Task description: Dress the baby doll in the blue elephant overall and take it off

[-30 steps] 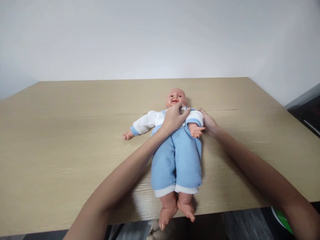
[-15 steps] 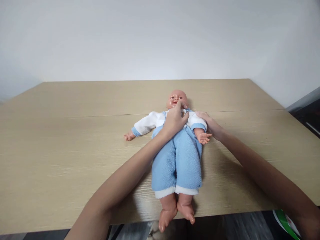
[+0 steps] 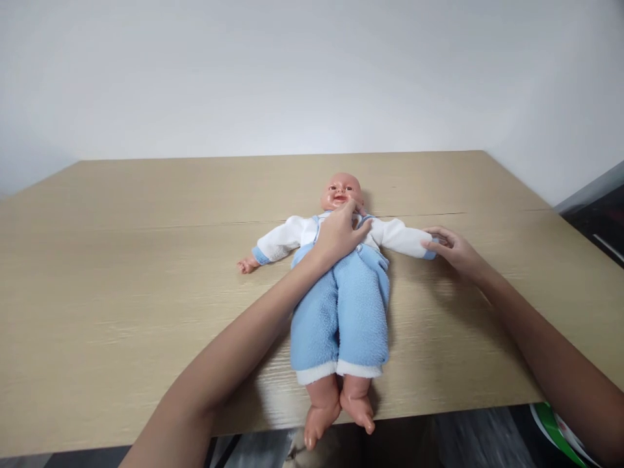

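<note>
Sleeve (image 3: 398, 238) now stretched right, leaving doll (image 3: 359, 305) spread-armed; my right hand (image 3: 454, 251) pinches its cuff (image 3: 429, 254), left hand (image 3: 339, 230) atop doll, grip unclear.

The person's left forearm (image 3: 244, 338) and right forearm (image 3: 531, 325) are bare as far as they show, smooth and slim, tapering to narrow wrists (image 3: 322, 259). The left hand (image 3: 336, 231) and right hand (image 3: 455, 251) are bare too. Creased beige cloth (image 3: 302, 453) shows low down, its garment unclear.
</note>
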### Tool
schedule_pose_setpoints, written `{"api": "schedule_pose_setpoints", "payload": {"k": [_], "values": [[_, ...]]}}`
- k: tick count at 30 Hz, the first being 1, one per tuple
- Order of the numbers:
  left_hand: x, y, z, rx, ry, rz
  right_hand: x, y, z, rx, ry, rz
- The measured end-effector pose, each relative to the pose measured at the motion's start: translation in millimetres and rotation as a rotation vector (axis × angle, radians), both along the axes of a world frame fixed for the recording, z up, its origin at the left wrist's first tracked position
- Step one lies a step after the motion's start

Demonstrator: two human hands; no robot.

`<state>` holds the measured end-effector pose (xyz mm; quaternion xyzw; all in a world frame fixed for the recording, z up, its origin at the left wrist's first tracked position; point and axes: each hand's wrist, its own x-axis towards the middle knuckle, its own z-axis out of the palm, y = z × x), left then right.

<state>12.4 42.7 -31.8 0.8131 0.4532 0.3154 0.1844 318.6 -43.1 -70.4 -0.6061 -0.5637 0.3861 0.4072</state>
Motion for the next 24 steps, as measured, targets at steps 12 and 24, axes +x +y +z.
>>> {"api": "schedule_pose_setpoints", "payload": {"k": [12, 24], "values": [[-2.8, -13.5, 15.5, 0.259, 0.328, 0.093, 11.2, -0.6, -20.1, 0.5, -0.607, 0.084], [-71.5, -49.3, 9.4, 0.269, 0.027, -0.077, -87.7, -29.5, 4.8, 0.427, -0.134, 0.287]]}}
